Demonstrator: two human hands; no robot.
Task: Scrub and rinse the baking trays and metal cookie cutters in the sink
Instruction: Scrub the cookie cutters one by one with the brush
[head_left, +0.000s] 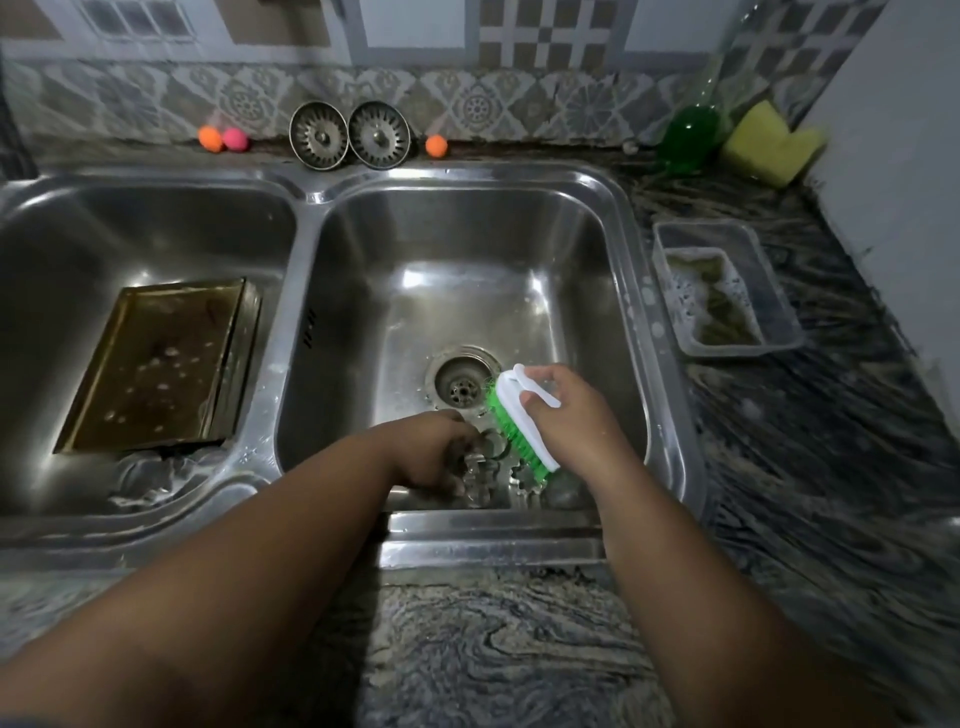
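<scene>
A dark marbled desk (493, 649) carries a steel sink (306, 197) with two basins. One baking tray (156, 364) lies tilted in the left basin, flecked with suds. Both forearms reach into the right basin, near its front wall. The right hand (576, 415) has its grip clamped round the white handle of a single brush (519, 426), green bristles turned towards the left hand (431, 452), whose curled grip holds metal cookie cutters (483, 478) just below the drain; their number cannot be told. To the right stands one clear container (774, 296) of soapy water. Behind are one green bottle (691, 137), one yellow sponge (769, 140), two strainers (318, 136) leaning on the tiles, and three small balls (210, 139).
</scene>
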